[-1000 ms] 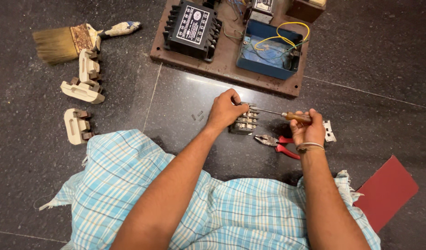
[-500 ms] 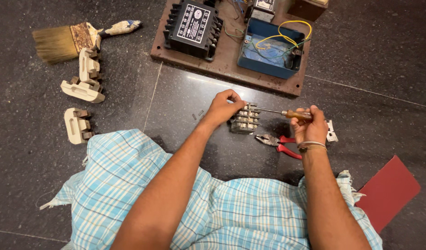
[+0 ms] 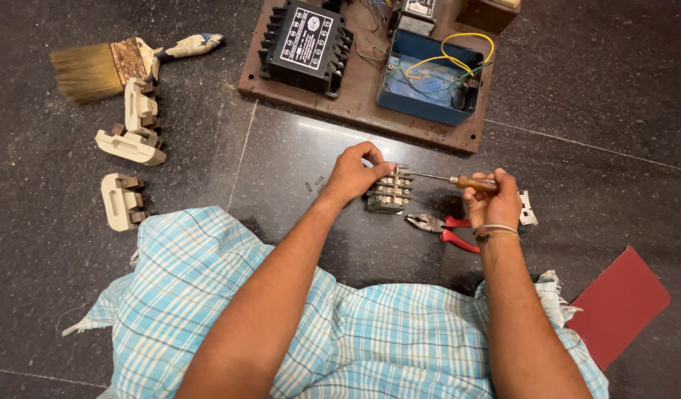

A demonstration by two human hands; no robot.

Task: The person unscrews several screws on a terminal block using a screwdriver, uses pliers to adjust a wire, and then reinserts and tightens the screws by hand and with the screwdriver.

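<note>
A small terminal block [image 3: 390,190] is held down on the dark stone floor [image 3: 592,96] by the left hand [image 3: 353,174], whose fingers [image 3: 371,154] are curled together and pressed on its upper left edge. A screwdriver [image 3: 453,179] with a wooden handle is gripped in the closed fist of the right hand [image 3: 493,201], its thin shaft reaching left to the top of the block, just beside the left fingertips. Red-handled pliers [image 3: 442,228] lie just below the right hand's fingers. A small white part [image 3: 527,209] lies just right of that fist. A brown board [image 3: 355,96] carrying a black transformer [image 3: 303,46] and a blue box [image 3: 429,89] lies beyond both hands. Far left of the left fingers, 3 cream fuse holders [image 3: 132,137] and a paintbrush [image 3: 111,65] are seen. A red sheet [image 3: 621,303] lies to the lower right.
</note>
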